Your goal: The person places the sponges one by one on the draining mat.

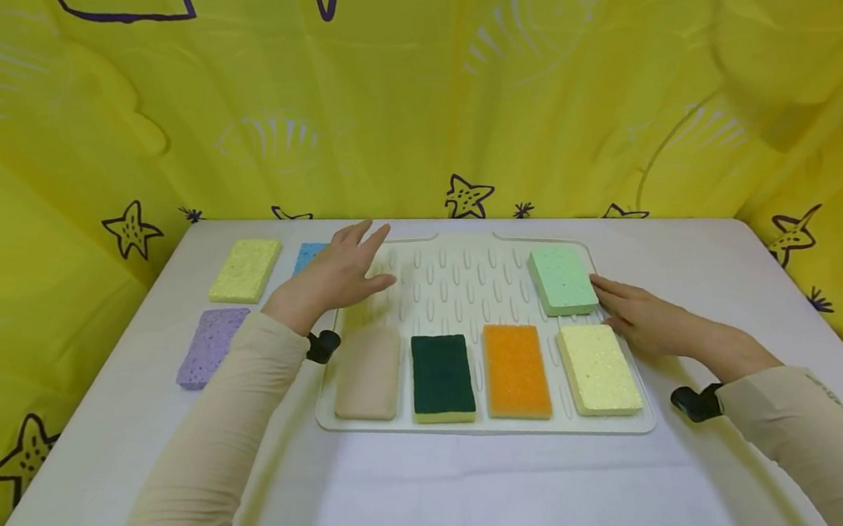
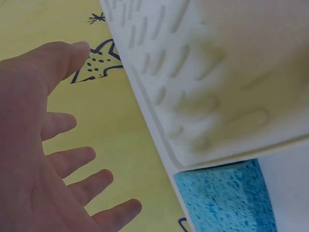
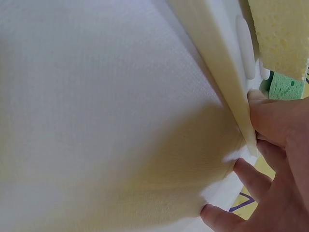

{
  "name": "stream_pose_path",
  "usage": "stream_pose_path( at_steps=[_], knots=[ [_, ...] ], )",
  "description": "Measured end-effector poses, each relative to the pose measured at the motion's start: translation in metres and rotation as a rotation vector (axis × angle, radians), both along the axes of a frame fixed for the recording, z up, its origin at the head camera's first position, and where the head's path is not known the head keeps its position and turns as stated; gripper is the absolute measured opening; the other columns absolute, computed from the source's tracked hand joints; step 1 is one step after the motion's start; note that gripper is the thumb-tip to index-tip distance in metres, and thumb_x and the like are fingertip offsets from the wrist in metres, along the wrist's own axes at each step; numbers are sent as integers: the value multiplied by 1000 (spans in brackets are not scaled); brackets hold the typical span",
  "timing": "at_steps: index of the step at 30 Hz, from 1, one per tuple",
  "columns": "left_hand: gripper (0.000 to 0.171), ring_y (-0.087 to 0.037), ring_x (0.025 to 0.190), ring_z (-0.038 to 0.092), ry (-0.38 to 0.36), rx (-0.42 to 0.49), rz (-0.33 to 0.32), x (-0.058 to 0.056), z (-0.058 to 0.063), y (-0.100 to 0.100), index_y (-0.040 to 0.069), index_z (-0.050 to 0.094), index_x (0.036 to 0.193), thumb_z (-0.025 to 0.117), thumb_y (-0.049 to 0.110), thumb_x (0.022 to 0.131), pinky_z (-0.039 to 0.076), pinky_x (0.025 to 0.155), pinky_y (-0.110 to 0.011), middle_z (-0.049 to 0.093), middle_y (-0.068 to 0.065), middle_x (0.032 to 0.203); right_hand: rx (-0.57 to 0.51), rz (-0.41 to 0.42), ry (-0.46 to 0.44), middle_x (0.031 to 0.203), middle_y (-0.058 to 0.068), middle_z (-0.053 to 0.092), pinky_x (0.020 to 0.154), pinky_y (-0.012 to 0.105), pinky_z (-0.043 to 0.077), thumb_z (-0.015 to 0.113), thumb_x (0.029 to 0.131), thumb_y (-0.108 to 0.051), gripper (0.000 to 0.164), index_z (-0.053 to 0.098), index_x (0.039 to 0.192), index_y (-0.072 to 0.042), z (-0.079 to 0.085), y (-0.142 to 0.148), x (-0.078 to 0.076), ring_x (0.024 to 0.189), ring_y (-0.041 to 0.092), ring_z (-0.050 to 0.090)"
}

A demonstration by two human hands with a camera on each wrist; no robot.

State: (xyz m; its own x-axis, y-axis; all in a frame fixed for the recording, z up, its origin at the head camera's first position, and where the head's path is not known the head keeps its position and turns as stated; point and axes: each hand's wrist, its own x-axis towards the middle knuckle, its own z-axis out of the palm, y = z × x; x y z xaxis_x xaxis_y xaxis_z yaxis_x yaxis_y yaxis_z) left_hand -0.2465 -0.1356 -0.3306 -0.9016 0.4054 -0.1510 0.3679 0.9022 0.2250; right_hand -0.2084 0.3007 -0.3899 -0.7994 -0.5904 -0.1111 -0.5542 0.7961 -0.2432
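Note:
A white ribbed tray (image 1: 462, 293) bears several sponges. My left hand (image 1: 339, 270), fingers spread, hovers over its upper left corner, partly hiding a blue sponge (image 1: 306, 256). The left wrist view shows nothing in that palm. At the tray's right edge rests my right hand (image 1: 648, 318). Its thumb lies at the rim, and other fingertips touch the tablecloth outside, as the right wrist view shows. Nearest to it are a mint green sponge (image 1: 563, 281) and a pale yellow sponge (image 1: 600, 369), both on the tray.
Along the tray's front lie a beige sponge (image 1: 368, 376), a dark green scouring sponge (image 1: 441, 376) and an orange sponge (image 1: 516, 372). Left of the tray, a yellow sponge (image 1: 245, 271) and a purple sponge (image 1: 211, 348) lie on the white table. A yellow patterned curtain (image 1: 408, 114) hangs behind.

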Motion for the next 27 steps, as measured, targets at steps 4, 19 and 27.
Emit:
stream_pose_path(
  at_steps=[4,19,27],
  knots=[
    [80,-45,151,12,-18,-10,23,-1,-6,-8,11,13,160,57,40,100,27,119,-58,7,-22,165,3,0,1,153,37,29,110,64,32,56,97,-4,55,36,142,20,0,0,0,138,55,33],
    [76,-52,148,8,-60,-2,98,-4,-22,-44,10,16,159,57,34,99,30,112,-67,7,-27,163,8,-2,-10,153,37,28,111,65,31,55,98,-4,55,35,143,20,0,0,-1,139,55,31],
    [74,-58,145,7,-112,1,162,-6,-26,-54,8,15,159,53,36,101,27,109,-74,3,-30,162,3,11,9,153,38,28,111,64,32,55,97,-3,54,35,142,20,0,1,-1,138,55,32]
  ],
)
